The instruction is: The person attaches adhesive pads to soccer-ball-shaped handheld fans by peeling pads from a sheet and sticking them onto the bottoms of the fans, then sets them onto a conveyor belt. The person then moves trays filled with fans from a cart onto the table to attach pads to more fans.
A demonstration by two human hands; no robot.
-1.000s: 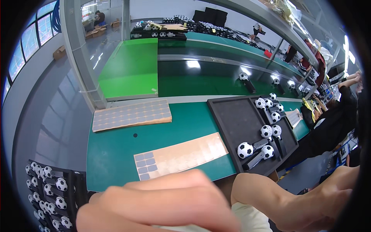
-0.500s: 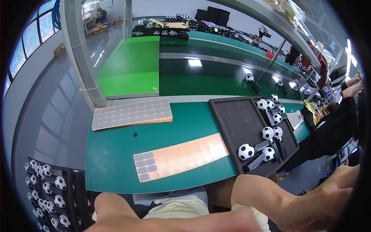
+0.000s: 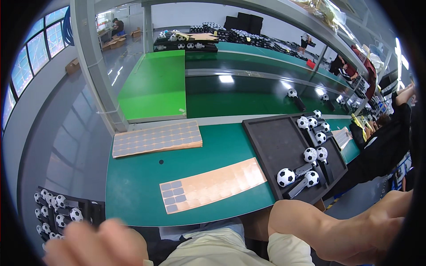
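Showing at the lower left, the left hand (image 3: 95,244) is blurred, its fingers apparently curled; whether it holds anything cannot be told. In this view it partly covers a dark rack (image 3: 96,213) of football-headed pieces beside the green workbench (image 3: 133,190). The right hand (image 3: 388,219) lies at the right rim, cut by the dark border; its grip cannot be made out. Nearest it on the bench is a black tray (image 3: 277,137), with football-topped handles (image 3: 285,177) grouped along its right side and front corner. Just left of the tray lies a tan label sheet (image 3: 222,186), bearing grey labels at its left end only. Farther back rests a stack of label sheets (image 3: 157,138) covered in grey labels. Beyond stand a bright green board (image 3: 155,84) and a dark green conveyor (image 3: 239,95).
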